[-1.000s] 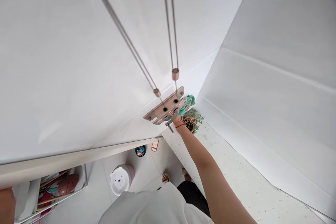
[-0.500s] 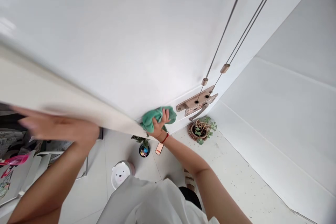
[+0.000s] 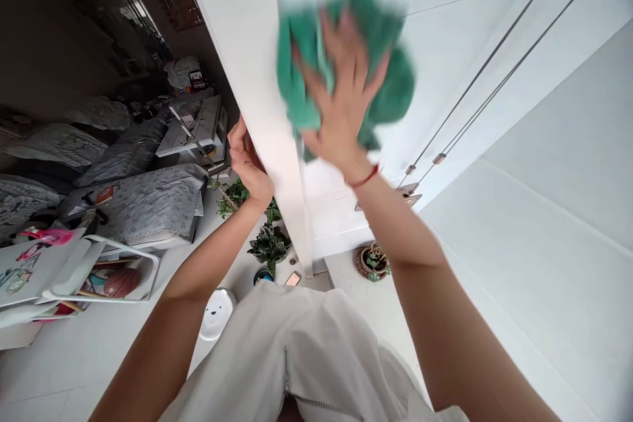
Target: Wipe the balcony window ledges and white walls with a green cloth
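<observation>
The right hand (image 3: 341, 102) is open with its fingers spread, and a green cloth (image 3: 393, 89) lies under the palm, against the white panel (image 3: 242, 33). The left hand (image 3: 247, 161) is holding the edge of this panel.

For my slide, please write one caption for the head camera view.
The right hand presses a green cloth against a white panel; the left hand grips the panel's edge.
</observation>
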A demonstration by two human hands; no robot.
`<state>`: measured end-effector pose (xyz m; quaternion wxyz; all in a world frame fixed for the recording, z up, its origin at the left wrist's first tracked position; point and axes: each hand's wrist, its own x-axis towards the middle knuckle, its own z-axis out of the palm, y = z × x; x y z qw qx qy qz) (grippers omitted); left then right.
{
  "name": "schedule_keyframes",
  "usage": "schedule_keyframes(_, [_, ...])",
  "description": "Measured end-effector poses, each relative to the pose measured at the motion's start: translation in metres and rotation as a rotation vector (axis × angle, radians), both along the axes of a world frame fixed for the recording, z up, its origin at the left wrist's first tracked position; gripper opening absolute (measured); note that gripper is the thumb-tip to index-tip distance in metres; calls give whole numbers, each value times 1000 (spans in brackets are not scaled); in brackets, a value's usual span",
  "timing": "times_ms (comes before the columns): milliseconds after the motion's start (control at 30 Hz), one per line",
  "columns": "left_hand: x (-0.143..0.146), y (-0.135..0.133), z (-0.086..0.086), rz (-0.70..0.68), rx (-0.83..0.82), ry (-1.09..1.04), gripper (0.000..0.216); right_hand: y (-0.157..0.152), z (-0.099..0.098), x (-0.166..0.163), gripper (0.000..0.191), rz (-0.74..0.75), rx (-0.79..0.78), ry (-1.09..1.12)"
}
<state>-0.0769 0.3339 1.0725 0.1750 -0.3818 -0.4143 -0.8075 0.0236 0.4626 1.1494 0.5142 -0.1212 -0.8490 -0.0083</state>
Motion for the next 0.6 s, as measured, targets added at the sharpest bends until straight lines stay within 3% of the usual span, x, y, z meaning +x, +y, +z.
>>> schedule_keyframes(100, [-1,0,-2,12,51,14,72,-17,-151,30,34,17,-104,-262])
schedule_keyframes(133, [0,1,-1,27,53,12,73,-23,-191,41,16,42,-144,-318])
schedule_keyframes(167, [1,3,0,38,56,4,75,-29,-221,50,13,56,-154,-340])
schedule_keyframes(233, [3,4,4,23,54,-41,80,-44,-256,64,18,63,-134,-320])
schedule_keyframes(300, [8,2,9,-53,30,-126,82,-62,-258,65,18,19,-95,-209])
schedule_keyframes(367, [17,-10,10,-126,-10,-214,81,-82,-231,49,21,-36,-63,-50])
schedule_keyframes(433, [32,-36,2,-131,-36,-261,76,-99,-176,23,19,-67,-33,71])
schedule_keyframes(467, [42,-53,-7,-104,-40,-267,72,-106,-138,8,25,-70,-23,95])
schedule_keyframes(500, [52,-73,-18,-67,-35,-262,68,-111,-94,-4,43,-67,-20,88])
schedule_keyframes(533, [63,-94,-32,-28,-37,-250,65,-114,-45,-15,65,-67,-26,74])
schedule_keyframes(600, [83,-133,-65,51,-61,-232,63,-115,64,-28,89,-64,-32,66])
